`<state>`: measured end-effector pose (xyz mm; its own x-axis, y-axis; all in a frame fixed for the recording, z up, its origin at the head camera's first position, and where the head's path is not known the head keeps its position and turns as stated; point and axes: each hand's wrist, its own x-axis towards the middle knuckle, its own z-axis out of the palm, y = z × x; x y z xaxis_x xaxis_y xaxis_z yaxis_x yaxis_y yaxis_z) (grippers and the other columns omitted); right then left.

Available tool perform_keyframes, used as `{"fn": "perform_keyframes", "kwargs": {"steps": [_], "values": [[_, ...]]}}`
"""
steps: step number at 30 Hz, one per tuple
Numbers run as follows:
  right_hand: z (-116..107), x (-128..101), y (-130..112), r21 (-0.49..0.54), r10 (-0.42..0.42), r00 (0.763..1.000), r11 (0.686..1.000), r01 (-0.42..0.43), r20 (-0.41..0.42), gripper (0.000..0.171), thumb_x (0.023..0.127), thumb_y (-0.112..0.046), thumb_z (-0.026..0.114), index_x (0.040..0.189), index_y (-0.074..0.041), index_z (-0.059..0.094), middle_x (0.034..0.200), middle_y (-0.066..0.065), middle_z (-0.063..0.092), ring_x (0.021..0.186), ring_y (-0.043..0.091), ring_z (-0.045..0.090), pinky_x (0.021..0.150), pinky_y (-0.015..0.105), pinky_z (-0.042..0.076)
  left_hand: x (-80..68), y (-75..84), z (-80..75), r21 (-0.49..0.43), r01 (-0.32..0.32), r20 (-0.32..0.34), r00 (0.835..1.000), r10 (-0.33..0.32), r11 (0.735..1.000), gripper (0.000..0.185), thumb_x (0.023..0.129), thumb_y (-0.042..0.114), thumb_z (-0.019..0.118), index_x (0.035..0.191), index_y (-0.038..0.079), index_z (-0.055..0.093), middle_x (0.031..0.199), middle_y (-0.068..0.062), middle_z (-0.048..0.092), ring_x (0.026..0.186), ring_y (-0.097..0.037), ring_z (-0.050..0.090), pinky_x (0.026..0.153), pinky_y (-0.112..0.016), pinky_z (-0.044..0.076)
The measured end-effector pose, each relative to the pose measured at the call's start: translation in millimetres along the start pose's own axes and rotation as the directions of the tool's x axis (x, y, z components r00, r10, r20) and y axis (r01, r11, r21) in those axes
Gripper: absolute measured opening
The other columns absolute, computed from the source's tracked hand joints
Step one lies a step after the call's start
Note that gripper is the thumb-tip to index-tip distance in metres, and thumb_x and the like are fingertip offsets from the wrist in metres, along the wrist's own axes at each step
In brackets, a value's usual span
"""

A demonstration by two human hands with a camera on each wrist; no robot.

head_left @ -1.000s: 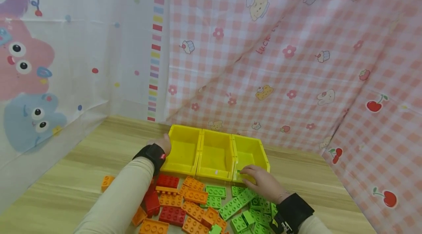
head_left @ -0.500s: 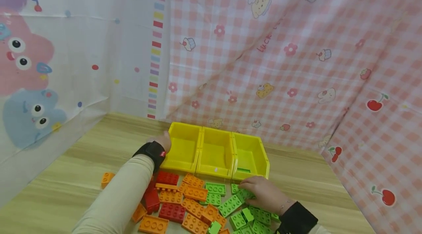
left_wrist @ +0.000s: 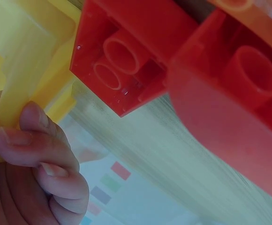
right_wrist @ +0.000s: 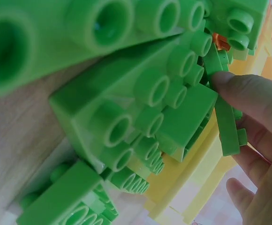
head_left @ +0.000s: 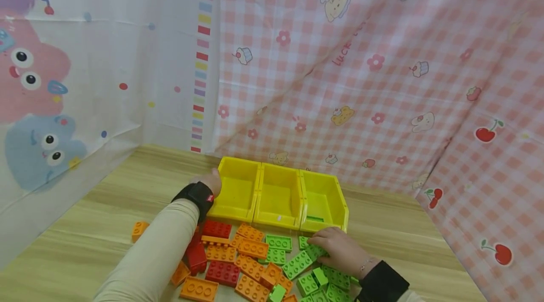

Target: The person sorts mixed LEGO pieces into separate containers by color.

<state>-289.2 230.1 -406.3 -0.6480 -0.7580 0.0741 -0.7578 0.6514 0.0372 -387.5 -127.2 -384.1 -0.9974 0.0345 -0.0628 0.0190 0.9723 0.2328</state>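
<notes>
Three yellow bins stand side by side: the left bin (head_left: 236, 193), the middle bin (head_left: 278, 195) and the right bin (head_left: 325, 198). My left hand (head_left: 211, 181) grips the left bin's outer wall (left_wrist: 18, 70), fingers (left_wrist: 33, 145) curled against it. A flat green brick (head_left: 315, 219) lies in the right bin. Just in front of that bin, my right hand (head_left: 326, 241) is on the pile of green bricks (head_left: 297, 264). Its fingers (right_wrist: 248, 96) pinch a thin green brick (right_wrist: 226, 126).
Orange bricks (head_left: 250, 247) and red bricks (head_left: 221, 273) lie loose on the wooden table (head_left: 106, 217) in front of the bins; one red brick (left_wrist: 126, 61) is close under my left wrist. Patterned cloth (head_left: 361, 80) hangs behind and to both sides.
My right hand has drawn back from the right bin to the green pile, leaving a green brick in the bin. The left hand has stayed on the left bin.
</notes>
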Motion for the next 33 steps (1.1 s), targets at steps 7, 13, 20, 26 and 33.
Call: {"fn": "perform_keyframes", "kwargs": {"steps": [7, 13, 20, 26, 33], "values": [[-10, -1, 1, 0.033, -0.033, 0.998, 0.999, 0.034, -0.045, 0.038, 0.075, -0.019, 0.077, 0.111, -0.013, 0.066, 0.104, -0.004, 0.062, 0.098, 0.014, 0.058, 0.088, 0.035, 0.044, 4.8, -1.5, 2.6, 0.014, -0.001, 0.002, 1.000, 0.001, 1.000, 0.046, 0.097, 0.009, 0.039, 0.138, -0.009, 0.027, 0.105, -0.027, 0.062, 0.098, -0.041, 0.059, 0.082, -0.056, 0.042], [-30, 4, 4, 0.129, 0.016, 0.996, 0.992, -0.004, -0.093, 0.038, 0.077, -0.015, 0.075, 0.113, -0.008, 0.065, 0.105, 0.001, 0.063, 0.095, 0.018, 0.059, 0.082, 0.035, 0.047, 7.0, -4.2, 5.0, 0.015, -0.004, -0.002, 1.000, 0.004, 1.000, 0.047, 0.096, 0.009, 0.041, 0.138, -0.008, 0.027, 0.104, -0.028, 0.062, 0.097, -0.043, 0.059, 0.081, -0.057, 0.042], [-35, 15, 18, 0.234, 0.352, 0.916, 0.923, -0.305, -0.193, 0.032, 0.084, -0.014, 0.069, 0.114, -0.006, 0.061, 0.108, 0.007, 0.062, 0.098, 0.024, 0.059, 0.080, 0.038, 0.048, 1.3, -2.5, 2.0, 0.005, -0.027, -0.033, 0.999, 0.027, 1.000, 0.045, 0.096, 0.009, 0.042, 0.135, -0.010, 0.031, 0.101, -0.028, 0.063, 0.094, -0.043, 0.060, 0.079, -0.056, 0.043], [-22, 33, 34, 0.208, 0.470, 0.858, 0.878, -0.431, -0.207, 0.024, 0.083, -0.013, 0.070, 0.103, -0.008, 0.059, 0.095, 0.005, 0.061, 0.078, 0.016, 0.058, 0.067, 0.034, 0.047, 8.8, -3.9, 8.2, 0.018, -0.010, -0.039, 0.999, 0.010, 1.000, 0.044, 0.096, 0.010, 0.041, 0.135, -0.008, 0.032, 0.100, -0.027, 0.063, 0.093, -0.043, 0.060, 0.078, -0.056, 0.042], [-2, 54, 43, 0.141, 0.501, 0.859, 0.862, -0.486, -0.102, 0.020, 0.083, -0.015, 0.070, 0.096, -0.010, 0.057, 0.089, 0.002, 0.059, 0.073, 0.014, 0.054, 0.065, 0.032, 0.046, 15.6, -7.5, 14.8, 0.043, -0.002, -0.051, 0.999, 0.005, 0.999, 0.045, 0.096, 0.012, 0.042, 0.136, -0.005, 0.032, 0.101, -0.025, 0.064, 0.093, -0.041, 0.061, 0.077, -0.055, 0.043]]}}
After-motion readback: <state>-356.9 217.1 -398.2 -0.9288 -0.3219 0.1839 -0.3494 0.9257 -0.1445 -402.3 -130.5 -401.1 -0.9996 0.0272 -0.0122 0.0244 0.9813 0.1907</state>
